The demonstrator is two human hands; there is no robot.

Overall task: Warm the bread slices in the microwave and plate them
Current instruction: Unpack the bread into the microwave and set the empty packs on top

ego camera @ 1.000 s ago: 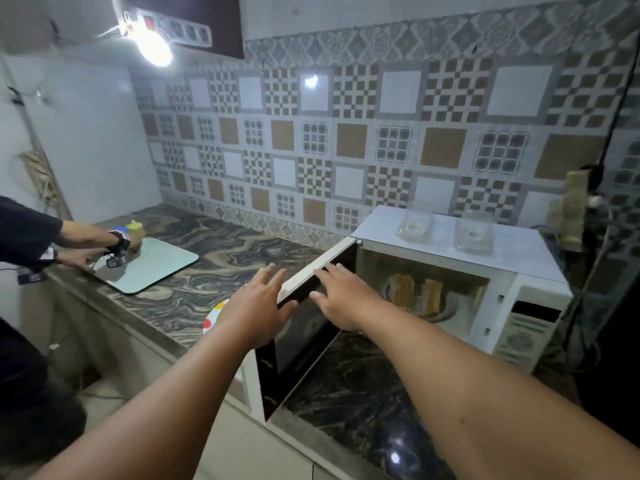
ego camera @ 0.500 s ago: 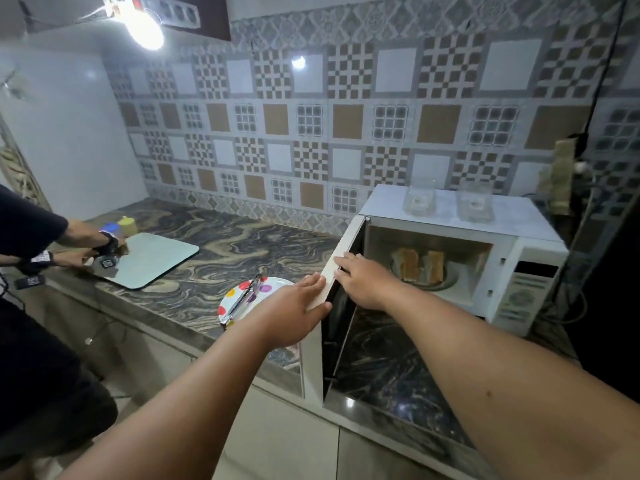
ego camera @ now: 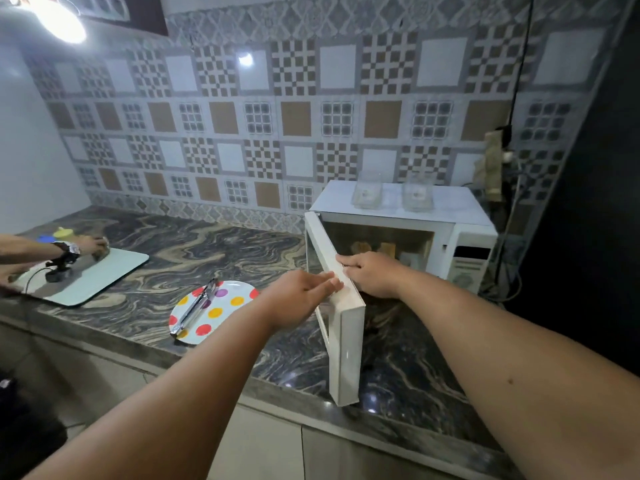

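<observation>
A white microwave [ego camera: 467, 233] stands at the back right of the counter with its door [ego camera: 343, 341] swung wide open toward me. Two bread slices [ego camera: 374, 249] stand inside, partly hidden behind my right hand. My right hand [ego camera: 372, 273] rests on the inner side of the door's top edge, fingers over it. My left hand [ego camera: 301, 299] touches the outer side of the same edge with straight fingers. A white plate with coloured dots [ego camera: 228, 301] lies on the counter left of the door, with metal tongs [ego camera: 195, 308] lying across it.
Two clear glass containers [ego camera: 391, 194] sit on top of the microwave. Another person's hands [ego camera: 90, 244] work at a pale cutting board [ego camera: 104, 275] on the far left. Cables and a socket [ego camera: 498, 161] hang right of the microwave. The marble counter edge [ego camera: 277, 400] runs in front of me.
The microwave door has swung further open, toward me and to the left. Both my hands stayed on its top edge. The plate and tongs came fully into view.
</observation>
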